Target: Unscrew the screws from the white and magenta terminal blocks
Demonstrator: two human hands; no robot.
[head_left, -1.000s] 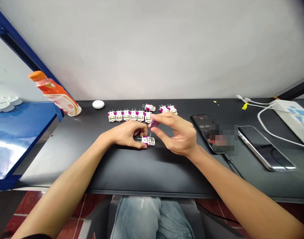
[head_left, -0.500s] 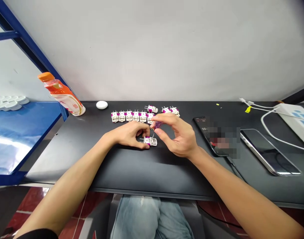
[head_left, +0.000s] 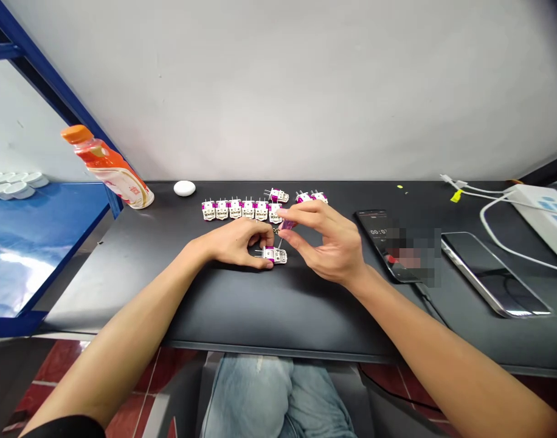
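Observation:
My left hand (head_left: 239,242) is closed around a white and purple plug insert (head_left: 278,255) with metal pins, which lies on its side on the black table. Between the thumb and fingers of my right hand (head_left: 326,243) is the purple see-through handle of a small screwdriver (head_left: 286,225). Its thin shaft slants down to the plug insert; whether the tip sits in a screw is too small to tell. Just beyond my hands stands a row of several similar plug inserts (head_left: 235,208), pins up. Another insert (head_left: 277,195) lies behind the row, and two more (head_left: 311,197) are partly behind my right hand.
An orange-capped bottle (head_left: 112,170) leans at the left, near a white oval object (head_left: 184,188). To the right lie a black phone (head_left: 374,234) with a cable and a second phone (head_left: 497,274). White cables (head_left: 486,222) and a white box (head_left: 543,213) are at the far right.
The view has tilted slightly, so everything sits a little higher. Both hands keep their places at the plug insert, and the fingers on the screwdriver handle have shifted slightly.

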